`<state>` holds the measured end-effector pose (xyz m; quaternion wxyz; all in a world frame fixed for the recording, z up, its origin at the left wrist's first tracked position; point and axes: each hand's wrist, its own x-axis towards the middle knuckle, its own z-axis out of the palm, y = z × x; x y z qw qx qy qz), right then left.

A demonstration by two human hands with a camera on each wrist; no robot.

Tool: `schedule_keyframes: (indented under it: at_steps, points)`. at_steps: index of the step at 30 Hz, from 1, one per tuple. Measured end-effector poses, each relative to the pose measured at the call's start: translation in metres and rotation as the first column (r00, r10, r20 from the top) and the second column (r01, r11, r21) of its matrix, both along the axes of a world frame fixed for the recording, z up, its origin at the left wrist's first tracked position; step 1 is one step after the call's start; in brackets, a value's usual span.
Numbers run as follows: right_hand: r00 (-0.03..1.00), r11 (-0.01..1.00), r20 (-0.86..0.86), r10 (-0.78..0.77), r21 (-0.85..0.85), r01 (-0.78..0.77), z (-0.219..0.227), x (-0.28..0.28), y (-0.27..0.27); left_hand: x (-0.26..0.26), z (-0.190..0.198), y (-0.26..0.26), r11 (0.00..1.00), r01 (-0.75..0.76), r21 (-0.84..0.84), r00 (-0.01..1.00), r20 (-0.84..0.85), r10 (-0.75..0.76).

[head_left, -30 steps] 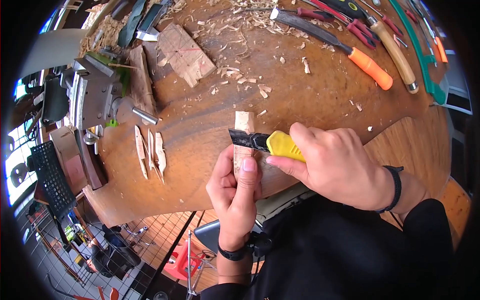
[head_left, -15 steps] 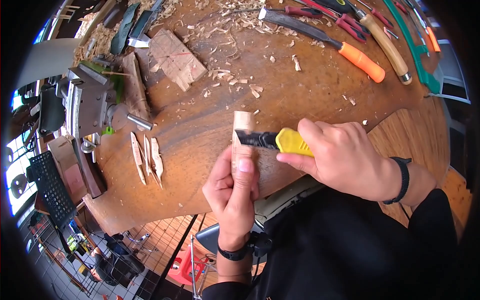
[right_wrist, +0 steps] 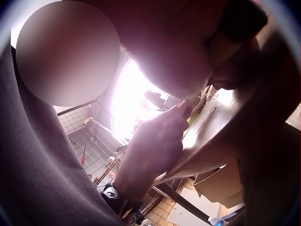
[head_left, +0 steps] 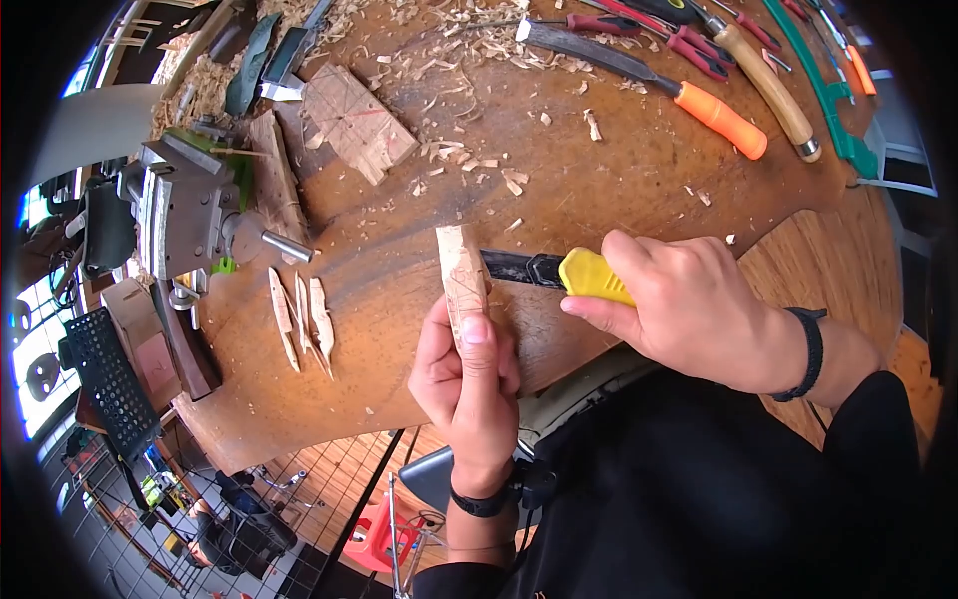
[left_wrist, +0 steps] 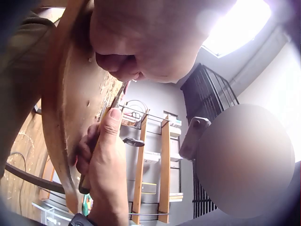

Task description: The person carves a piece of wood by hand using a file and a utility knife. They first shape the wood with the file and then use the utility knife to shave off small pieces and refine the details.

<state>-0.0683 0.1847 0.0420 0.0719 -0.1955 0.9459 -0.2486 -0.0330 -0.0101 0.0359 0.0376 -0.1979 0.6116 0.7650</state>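
Observation:
In the head view my left hand point(head_left: 467, 384) grips a small pale wood block point(head_left: 458, 262) with pencil marks, its thumb lying along the face. The block's top end sticks up beyond the fingers and tilts slightly left. My right hand point(head_left: 689, 311) holds a yellow utility knife point(head_left: 595, 278), its dark blade point(head_left: 514, 267) pointing left. The blade's tip lies right at the block's right edge, partly hidden behind it. In the left wrist view my right hand point(left_wrist: 106, 157) shows around the knife handle. My left hand point(right_wrist: 155, 146) appears in the right wrist view.
Thin carved wood pieces point(head_left: 317, 317) lie left on the workbench point(head_left: 399, 329), near a metal vise point(head_left: 190, 215). A marked board point(head_left: 359, 122) and wood shavings point(head_left: 464, 155) lie farther back. An orange-handled chisel point(head_left: 720, 120) and a wooden-handled tool point(head_left: 773, 95) lie at the back right.
The blade has gone from lying across the block's face to its right edge. My left hand has tilted the block leftward. My right hand has shifted slightly right.

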Motion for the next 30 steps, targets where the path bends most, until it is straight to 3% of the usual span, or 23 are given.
schedule_keyframes:
  at_steps: [5, 13, 16, 18, 30]
  points:
    - [1.0, 1.0, -0.009, -0.022, 0.016, 0.022, 0.0, 0.0, -0.001, 0.0, -0.001, 0.001, 1.0, -0.005, 0.015, 1.0, 0.012, 0.005]
    - [1.0, 0.992, 0.014, 0.009, -0.127, -0.008, 0.001, -0.002, 0.005, 0.001, -0.004, 0.004, 1.0, -0.028, 0.004, 0.999, -0.025, 0.028]
    - [1.0, 0.992, -0.001, 0.027, -0.122, -0.027, -0.001, -0.005, 0.002, 0.002, -0.003, 0.003, 1.0, -0.002, -0.026, 1.0, -0.021, 0.002]
    - [1.0, 0.995, -0.005, 0.016, -0.095, -0.017, -0.001, -0.007, -0.002, 0.003, -0.001, 0.0, 0.991, 0.107, -0.086, 0.994, 0.007, -0.107]
    - [0.996, 0.998, -0.065, -0.058, -0.028, 0.056, -0.004, -0.007, -0.021, -0.001, 0.001, 0.0, 0.992, 0.089, -0.086, 0.994, 0.066, -0.084]
